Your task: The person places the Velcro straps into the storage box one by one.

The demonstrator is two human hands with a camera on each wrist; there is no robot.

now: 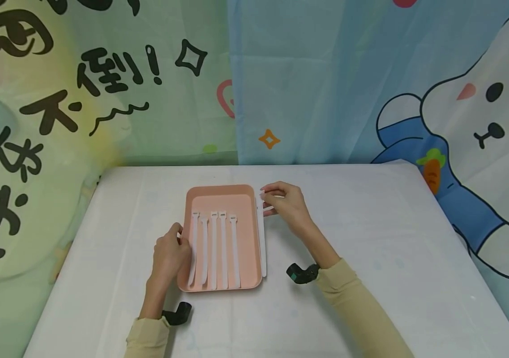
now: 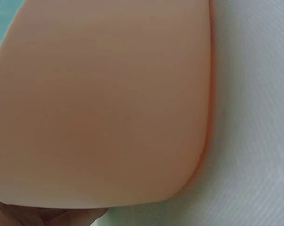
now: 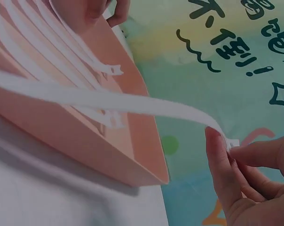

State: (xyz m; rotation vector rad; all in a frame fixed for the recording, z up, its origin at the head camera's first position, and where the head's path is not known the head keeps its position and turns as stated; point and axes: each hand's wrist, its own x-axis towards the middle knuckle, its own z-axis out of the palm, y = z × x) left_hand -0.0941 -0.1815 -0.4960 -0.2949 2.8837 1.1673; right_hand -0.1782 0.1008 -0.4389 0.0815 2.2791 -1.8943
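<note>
A pink rectangular tray (image 1: 218,198) lies on the table with several flat white straps (image 1: 214,248) side by side in it, each with a small slotted head at the far end. My right hand (image 1: 284,201) pinches another white strap (image 3: 132,102) by its slotted head between thumb and fingers. This strap hangs along the outside of the tray's right wall, its free end pointing toward me. On the tray's left side my left hand (image 1: 171,252) grips the rim. The left wrist view is mostly filled by the tray's outer wall (image 2: 104,103), with a few fingers (image 2: 52,216) below.
A white cloth (image 1: 370,223) covers the table. Behind it hang printed curtains (image 1: 299,89), green on the left and blue on the right. A black wrist camera (image 1: 177,314) sits on the left wrist and another black camera (image 1: 302,273) on the right.
</note>
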